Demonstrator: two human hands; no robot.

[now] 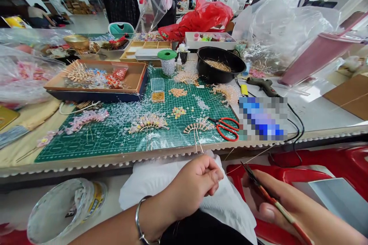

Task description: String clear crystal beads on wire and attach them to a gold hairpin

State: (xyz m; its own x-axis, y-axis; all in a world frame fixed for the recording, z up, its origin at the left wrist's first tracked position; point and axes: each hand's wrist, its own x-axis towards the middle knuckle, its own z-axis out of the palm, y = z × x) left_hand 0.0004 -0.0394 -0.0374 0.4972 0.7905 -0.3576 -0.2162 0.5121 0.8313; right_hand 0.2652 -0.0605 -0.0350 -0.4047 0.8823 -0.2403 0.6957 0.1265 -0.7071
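Green cutting mat (77,145), one, printed with a grid, lying on the desk (316,116) before you.

Your left hand (201,178): one, wearing a silver bangle (138,220); fingers curled in, thumb pressed against them; whether anything is pinched between, you cannot tell from this view. It is held over the white cloth (232,210) on your lap, just in front of the desk edge.

Your right hand (267,199): one, wrapped round a slim tool (268,197) with red and cream handles, its dark tip pointing up and toward the left hand. Thin wire (260,154), pale, one length, shows near that tip.

Gold comb ornament (198,127), one, nearest your left hand: on the front of the mat, beaded along its arch, its two prongs reaching over the desk edge; contact with the hand cannot be told.

Second comb ornament (148,123), beside it, further left, with yellow and pale beading. Pink beaded ornament (89,118), left again.

Red-handled scissors (228,129), one pair, just right of the gold comb ornament. Clear beads (123,113), scattered loose. Yellow pieces (178,112), a small heap; peach pieces (177,92), another, behind. Small clear case (158,97), lid raised, gold beads within. Black basin (211,75), holding straw-coloured strands. Glue gun (263,85), right of the basin.
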